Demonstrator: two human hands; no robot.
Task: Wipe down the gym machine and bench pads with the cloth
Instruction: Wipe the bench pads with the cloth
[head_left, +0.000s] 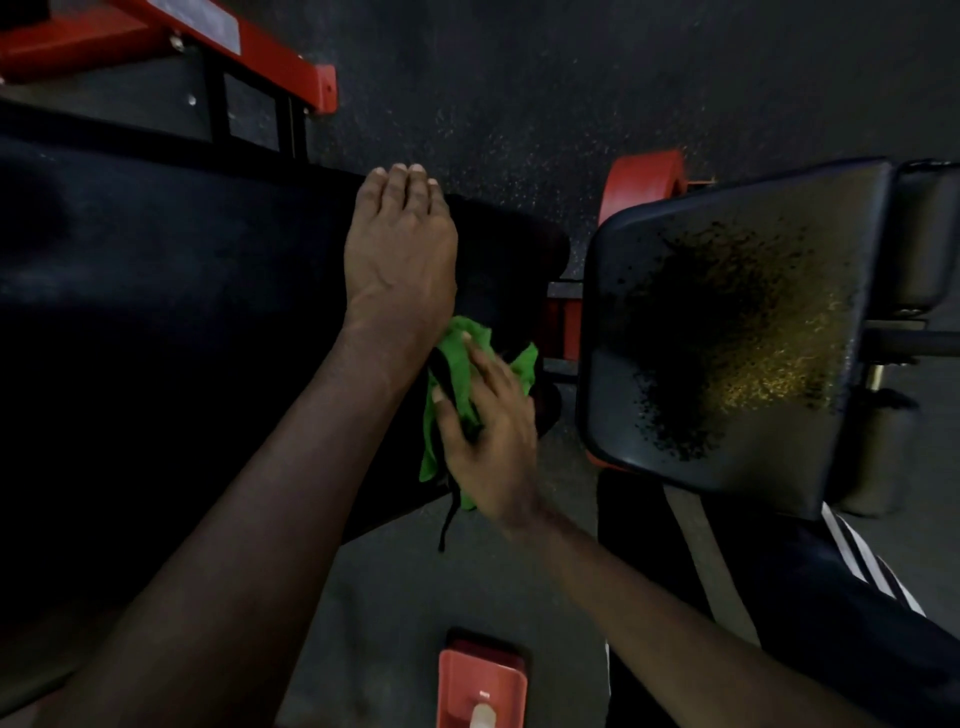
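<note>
1. The left hand (400, 249) rests flat on top of the black bench pad (156, 312), near its end. The fingers are straight and pressed together.
2. The right hand (491, 436) presses the green cloth (430, 441) against the end face of the same pad, just below the left wrist.
3. The right fingers (480, 364) lie spread over the cloth. Cloth shows beyond the fingertips and beside the thumb. Blur leaves the thumb grip unconfirmed.
4. A second, worn pad (727, 338) stands to the right, apart from the cloth.

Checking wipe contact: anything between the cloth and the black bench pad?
Nothing visible. The right hand presses the green cloth straight onto the end of the black bench pad. The left hand rests flat on the pad beside the cloth, not under it.
</note>
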